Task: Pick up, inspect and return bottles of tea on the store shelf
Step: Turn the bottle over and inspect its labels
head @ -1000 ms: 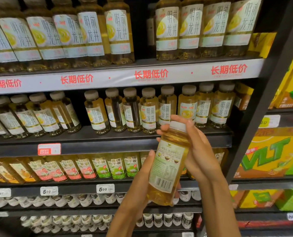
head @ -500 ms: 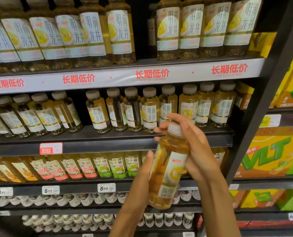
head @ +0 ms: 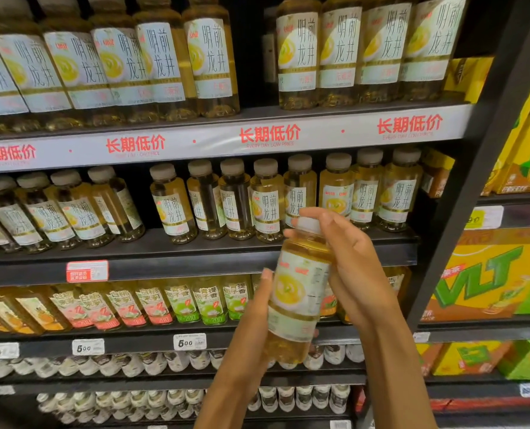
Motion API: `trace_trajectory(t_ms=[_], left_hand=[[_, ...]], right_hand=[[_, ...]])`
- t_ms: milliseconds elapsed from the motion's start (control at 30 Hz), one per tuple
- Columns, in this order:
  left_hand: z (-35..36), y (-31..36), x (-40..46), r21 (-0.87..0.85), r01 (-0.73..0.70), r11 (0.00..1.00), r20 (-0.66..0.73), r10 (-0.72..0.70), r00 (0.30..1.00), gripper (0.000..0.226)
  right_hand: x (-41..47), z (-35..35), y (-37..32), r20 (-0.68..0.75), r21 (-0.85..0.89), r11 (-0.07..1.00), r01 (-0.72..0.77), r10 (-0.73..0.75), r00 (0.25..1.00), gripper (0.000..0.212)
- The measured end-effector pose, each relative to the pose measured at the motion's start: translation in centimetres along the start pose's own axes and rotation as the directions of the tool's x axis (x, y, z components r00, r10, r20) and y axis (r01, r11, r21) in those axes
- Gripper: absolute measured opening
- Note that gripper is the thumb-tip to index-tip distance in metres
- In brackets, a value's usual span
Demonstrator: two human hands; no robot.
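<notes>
Right now the bottle of tea (head: 297, 298) is off the shelf, held up in the air in front of the middle rows, tilted slightly with its cap toward the top. Its front label with the yellow cup picture faces the person. The left hand (head: 254, 323) cradles the lower half from the left and underneath, thumb lying up along the label and fingers wrapped behind, so it grips the body. The right hand (head: 350, 267) comes in from the right, its fingers curled over the cap and neck and its palm against the upper side of the bottle; it holds the top.

To my eye this is the inspecting step: bottle lifted clear, label turned toward the face, both hands steadying it. What remains, I would judge, is the return. That calls for lifting it toward the row of matching bottles (head: 266, 199) on the dark shelf (head: 195, 258) just above and behind the hands, finding a gap there and setting it upright, base first. I cannot make out which slot it came from, as the hands hide that part of the row.

Further out, bigger bottles of the same tea fill the top shelf, coloured-label bottles (head: 152, 305) line the one below, and yellow cartons (head: 489, 274) sit stacked to the right.
</notes>
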State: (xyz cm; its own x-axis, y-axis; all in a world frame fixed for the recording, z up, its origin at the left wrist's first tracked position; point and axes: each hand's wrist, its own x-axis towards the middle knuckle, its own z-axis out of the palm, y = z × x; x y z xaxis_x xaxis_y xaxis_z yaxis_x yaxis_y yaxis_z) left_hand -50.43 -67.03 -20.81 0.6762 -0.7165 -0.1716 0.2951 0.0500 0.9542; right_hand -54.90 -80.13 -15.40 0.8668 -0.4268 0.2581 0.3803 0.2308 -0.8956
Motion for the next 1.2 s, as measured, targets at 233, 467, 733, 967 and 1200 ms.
trace_trajectory(t_ms=[233, 467, 733, 967, 1200], left_hand=[[0.1, 0.3, 0.5, -0.035, 0.008, 0.999, 0.102, -0.005, 0.995, 0.062], [0.5, 1.6, 0.1, 0.226, -0.088, 0.97, -0.031, 0.097, 0.995, 0.056], [1.4, 1.7, 0.0, -0.172, 0.158, 0.972, 0.22, -0.118, 0.968, 0.063], [2.0, 3.1, -0.2, -0.327, 0.204, 0.923, 0.454, -0.036, 0.89, 0.065], [1.6, 2.5, 0.4, -0.272, 0.17, 0.947, 0.42, -0.042, 0.907, 0.057]], right_hand=[[0.3, 0.0, 0.4, 0.017, 0.142, 0.99, 0.016, -0.019, 1.0, 0.03], [0.7, -0.3, 0.1, -0.057, 0.062, 0.994, 0.089, -0.085, 0.995, 0.037], [1.7, -1.8, 0.8, -0.004, 0.3, 0.943, -0.143, 0.151, 0.989, 0.038], [2.0, -2.9, 1.5, -0.007, 0.419, 0.817, -0.395, 0.438, 0.899, 0.052], [2.1, -2.8, 1.9, -0.07, 0.459, 0.837, -0.298, 0.368, 0.927, 0.058]])
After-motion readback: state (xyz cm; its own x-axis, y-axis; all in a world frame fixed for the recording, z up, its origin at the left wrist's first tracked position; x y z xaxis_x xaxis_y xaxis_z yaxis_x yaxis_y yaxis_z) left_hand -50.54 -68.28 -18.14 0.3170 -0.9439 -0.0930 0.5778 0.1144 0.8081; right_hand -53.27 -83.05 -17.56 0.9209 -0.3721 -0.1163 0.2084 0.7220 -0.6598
